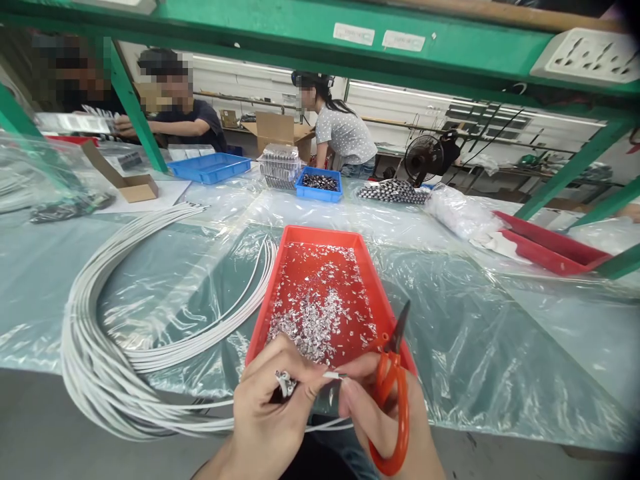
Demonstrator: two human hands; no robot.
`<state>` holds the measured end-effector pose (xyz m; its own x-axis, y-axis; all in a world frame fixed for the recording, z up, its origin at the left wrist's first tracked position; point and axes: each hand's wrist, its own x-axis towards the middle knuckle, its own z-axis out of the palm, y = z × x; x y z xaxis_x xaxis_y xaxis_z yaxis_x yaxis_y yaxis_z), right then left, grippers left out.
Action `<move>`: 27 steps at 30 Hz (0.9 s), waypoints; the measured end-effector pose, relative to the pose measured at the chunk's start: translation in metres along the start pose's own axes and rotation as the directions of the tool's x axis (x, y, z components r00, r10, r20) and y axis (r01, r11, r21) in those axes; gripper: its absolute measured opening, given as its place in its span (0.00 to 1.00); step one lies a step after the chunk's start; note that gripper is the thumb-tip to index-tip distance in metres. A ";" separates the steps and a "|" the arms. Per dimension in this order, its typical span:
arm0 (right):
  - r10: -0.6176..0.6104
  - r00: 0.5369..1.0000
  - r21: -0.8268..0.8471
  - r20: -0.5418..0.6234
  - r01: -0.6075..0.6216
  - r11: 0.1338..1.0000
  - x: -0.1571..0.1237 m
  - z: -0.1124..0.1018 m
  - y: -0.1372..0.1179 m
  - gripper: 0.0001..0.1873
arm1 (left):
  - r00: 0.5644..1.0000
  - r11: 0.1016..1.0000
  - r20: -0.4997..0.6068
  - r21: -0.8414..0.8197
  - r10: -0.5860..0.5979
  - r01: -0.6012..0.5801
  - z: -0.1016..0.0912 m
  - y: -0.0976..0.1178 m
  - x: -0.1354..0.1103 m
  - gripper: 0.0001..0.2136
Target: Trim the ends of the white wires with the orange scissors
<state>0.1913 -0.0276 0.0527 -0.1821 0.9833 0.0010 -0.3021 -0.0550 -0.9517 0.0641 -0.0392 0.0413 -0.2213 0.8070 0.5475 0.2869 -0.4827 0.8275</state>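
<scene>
My left hand pinches the end of a white cable near the front edge of the table, its tip poking out between thumb and forefinger. My right hand holds orange-handled scissors, blades pointing up over the near corner of a red tray. The right thumb and forefinger also touch the small silvery tip of the cable. The tray holds several small silvery clippings. A big looped bundle of white cables lies on the plastic-covered table to the left.
Clear plastic sheeting covers the bench. Farther back stand blue trays, a cardboard box, more red trays and a fan. Green rack posts frame the view. Three other people work at the far side.
</scene>
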 end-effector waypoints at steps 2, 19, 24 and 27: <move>-0.078 0.996 -0.091 -0.039 0.075 0.993 0.000 0.001 0.000 0.06 | 1.000 1.000 0.002 0.013 0.012 -0.012 0.000 0.000 0.000 0.11; -0.879 0.465 -0.795 0.108 0.572 0.204 0.010 0.006 0.023 0.06 | 0.986 0.988 -0.064 0.025 0.153 -0.152 0.005 -0.007 -0.003 0.10; -0.871 0.454 -0.711 0.188 0.674 0.198 0.010 0.002 0.020 0.09 | 0.997 0.996 -0.056 -0.075 -0.055 0.050 0.008 -0.009 -0.004 0.08; -0.808 0.506 -0.670 0.301 0.715 0.198 0.008 -0.002 0.023 0.12 | 0.994 0.986 -0.050 -0.141 -0.101 0.093 0.010 -0.010 -0.005 0.08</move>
<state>0.1846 -0.0205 0.0301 -0.1297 0.4896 0.8623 0.4370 0.8088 -0.3935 0.0716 -0.0349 0.0291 -0.2954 0.8337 0.4665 0.1307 -0.4484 0.8842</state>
